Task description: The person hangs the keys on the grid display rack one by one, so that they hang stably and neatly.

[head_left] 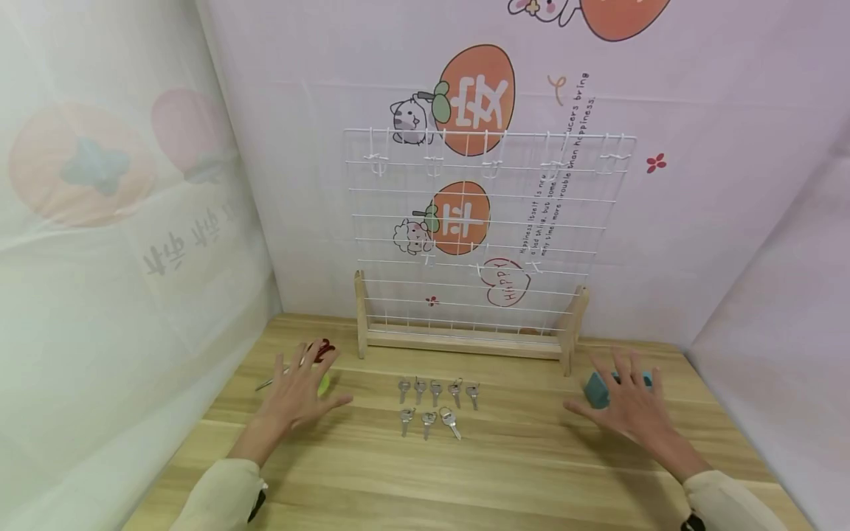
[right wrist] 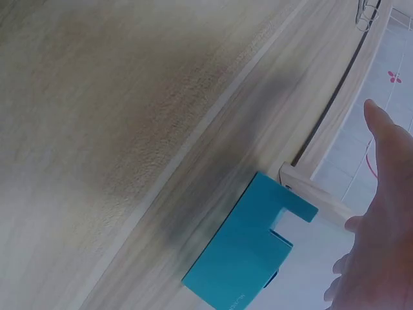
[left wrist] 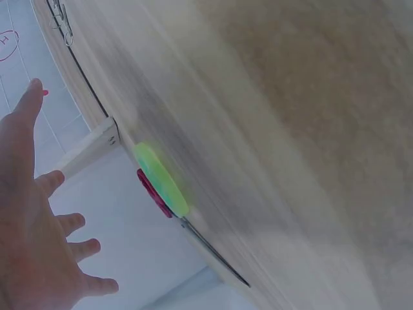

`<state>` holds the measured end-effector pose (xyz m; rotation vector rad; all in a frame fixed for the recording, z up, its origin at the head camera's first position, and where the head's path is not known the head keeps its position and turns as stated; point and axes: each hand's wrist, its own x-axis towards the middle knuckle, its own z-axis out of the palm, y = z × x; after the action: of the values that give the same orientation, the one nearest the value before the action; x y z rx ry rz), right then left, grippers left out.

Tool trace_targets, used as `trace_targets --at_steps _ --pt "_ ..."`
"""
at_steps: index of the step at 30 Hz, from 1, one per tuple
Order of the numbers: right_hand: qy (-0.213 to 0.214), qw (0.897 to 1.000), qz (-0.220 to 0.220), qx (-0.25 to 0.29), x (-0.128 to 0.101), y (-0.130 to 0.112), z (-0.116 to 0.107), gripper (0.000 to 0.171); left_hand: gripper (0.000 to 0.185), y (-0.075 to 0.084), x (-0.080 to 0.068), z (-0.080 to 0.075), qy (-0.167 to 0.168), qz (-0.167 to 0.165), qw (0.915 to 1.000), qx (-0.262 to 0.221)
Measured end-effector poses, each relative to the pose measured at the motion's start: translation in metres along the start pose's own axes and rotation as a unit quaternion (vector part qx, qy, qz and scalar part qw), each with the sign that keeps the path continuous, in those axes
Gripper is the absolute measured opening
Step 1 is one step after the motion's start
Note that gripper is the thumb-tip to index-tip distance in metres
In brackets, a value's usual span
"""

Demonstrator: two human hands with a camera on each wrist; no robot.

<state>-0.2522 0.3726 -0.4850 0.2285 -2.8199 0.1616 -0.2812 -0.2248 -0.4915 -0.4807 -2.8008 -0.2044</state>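
Note:
My left hand hovers with spread, straight fingers over the table's left side, above a green disc and a red item; the left wrist view shows the green disc and the red item lying on the wood, untouched. My right hand is spread flat over a teal block; in the right wrist view the teal block sits on the table below the open fingers. Several silver keys lie in two rows between my hands.
A white wire grid rack with small hooks along its top stands upright in a wooden base at the back of the wooden table. A thin metal rod lies at the left. Cloth walls close in three sides.

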Motion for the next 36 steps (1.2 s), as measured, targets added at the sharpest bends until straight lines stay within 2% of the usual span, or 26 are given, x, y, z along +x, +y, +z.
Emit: trace_targets --at_steps 6,12,18,26,32,36 --pt "0.005 1.0 -0.006 0.004 0.001 -0.005 -0.002 0.111 0.084 0.0 0.01 -0.004 0.011 0.003 0.9999 -0.006" --pt "0.001 1.0 -0.01 0.013 0.003 -0.013 -0.005 0.11 0.078 -0.002 0.029 -0.011 0.024 0.021 0.9995 0.001" --pt "-0.006 0.999 -0.012 0.03 0.005 -0.023 -0.003 0.108 0.077 -0.002 0.048 -0.025 0.014 0.014 0.9997 -0.013" --pt "-0.026 0.999 -0.017 0.042 0.01 -0.044 -0.007 0.111 0.077 0.0 0.07 -0.039 0.004 0.003 0.9988 -0.048" --pt "-0.017 0.998 -0.029 0.054 0.017 -0.062 -0.008 0.11 0.075 0.001 0.093 -0.051 0.02 0.005 0.9974 -0.069" --pt "-0.009 0.998 -0.039 0.057 0.022 -0.074 -0.002 0.109 0.073 0.0 0.107 -0.061 0.025 -0.003 0.9932 -0.114"
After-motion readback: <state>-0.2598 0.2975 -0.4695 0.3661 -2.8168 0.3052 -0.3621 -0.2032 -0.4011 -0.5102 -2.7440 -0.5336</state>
